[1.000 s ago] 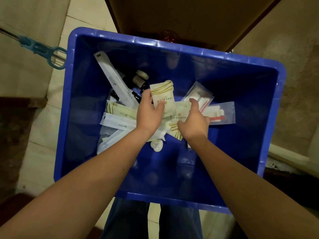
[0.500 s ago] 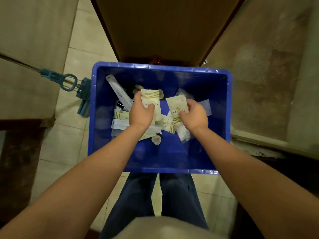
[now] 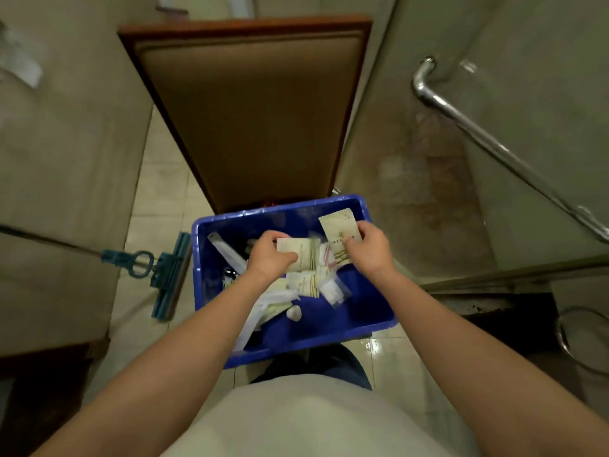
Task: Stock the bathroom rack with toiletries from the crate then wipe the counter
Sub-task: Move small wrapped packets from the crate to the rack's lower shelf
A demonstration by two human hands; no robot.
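A blue plastic crate (image 3: pixel 372 311) stands on the tiled floor in front of me. Inside lie several white and cream toiletry packets (image 3: pixel 304 283), long white sachets (image 3: pixel 227 250), a small dark bottle (image 3: pixel 229 273) and a small white round piece (image 3: pixel 294 313). My left hand (image 3: pixel 267 258) grips a cream sachet with gold stripes (image 3: pixel 301 253) above the pile. My right hand (image 3: pixel 370 250) pinches a second cream sachet (image 3: pixel 339 234), held up near the crate's far right corner. No rack or counter is visible.
A brown wooden door (image 3: pixel 250 107) stands behind the crate. A teal squeegee mop (image 3: pixel 168 275) lies on the floor tiles at the crate's left. A glass shower panel with a chrome handle (image 3: pixel 478 127) is at the right. A wire ring (image 3: pixel 580 341) shows lower right.
The view has pulled back and up, so the crate looks smaller. Both hands lifted their sachets out of the pile; the right one rose toward the crate's far right corner.
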